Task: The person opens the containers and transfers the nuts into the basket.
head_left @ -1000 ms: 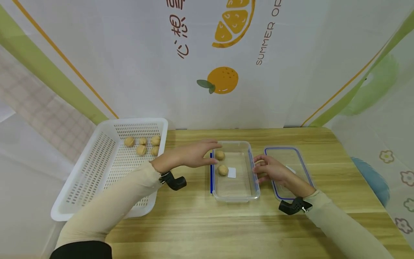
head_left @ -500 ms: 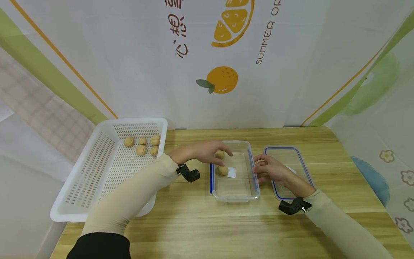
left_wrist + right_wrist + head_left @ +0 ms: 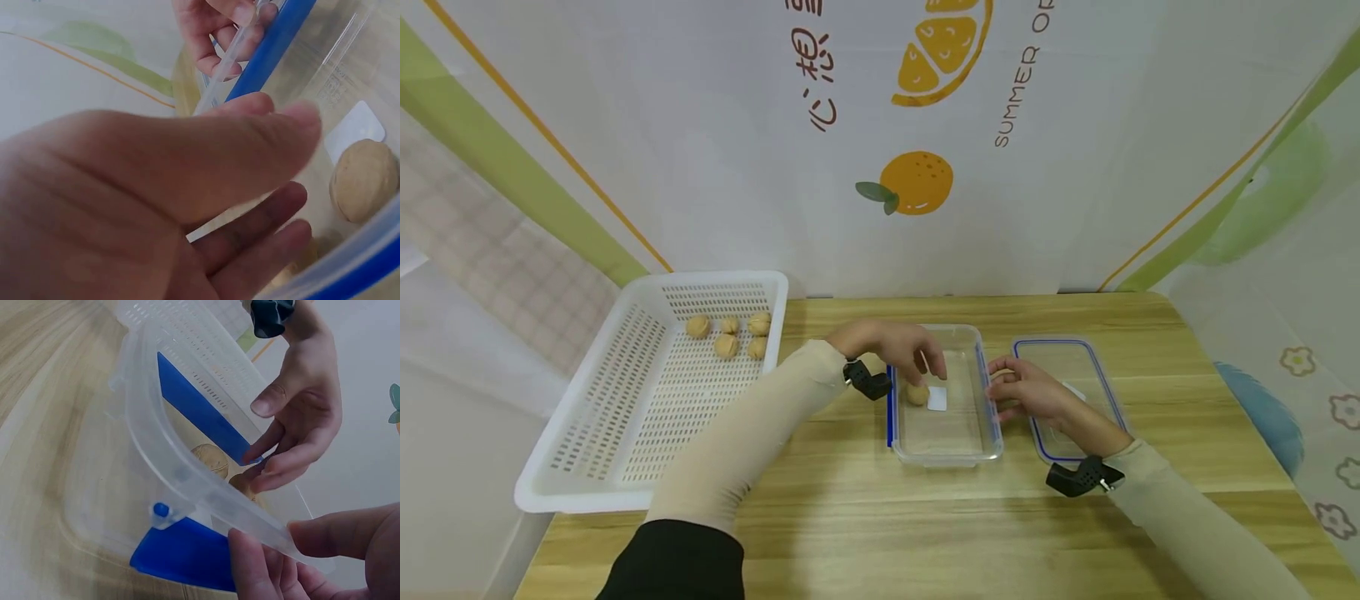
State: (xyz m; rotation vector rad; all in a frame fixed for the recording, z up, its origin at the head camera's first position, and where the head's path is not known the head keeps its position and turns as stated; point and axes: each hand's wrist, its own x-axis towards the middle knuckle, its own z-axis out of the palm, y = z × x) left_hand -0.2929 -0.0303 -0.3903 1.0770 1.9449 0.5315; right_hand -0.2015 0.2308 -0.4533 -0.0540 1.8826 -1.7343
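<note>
A clear plastic food box [image 3: 951, 433] with blue side clips stands mid-table. My left hand [image 3: 904, 343] hovers over its left rear part, fingers loosely bent and holding nothing. Near these fingers a walnut [image 3: 916, 394] lies in the box beside a white label [image 3: 937, 398]. In the right wrist view, a second, shaded walnut [image 3: 241, 484] shows partly below the left fingertips; the hand hides it in the head view. My right hand [image 3: 1028, 390] pinches the box's right rim between thumb and fingers, plain in the right wrist view.
At the left a white perforated basket [image 3: 647, 417] holds several walnuts [image 3: 727, 345] in its far right part. To the right of the box lies a clear lid with a blue seal [image 3: 1070, 341], under the right forearm. A printed cloth [image 3: 760, 208] hangs behind the wooden table [image 3: 880, 542].
My left hand has moved right, from the box's left edge to over its inside, and its fingers now point downward. It covers the rear walnut. The right hand stays on the rim.
</note>
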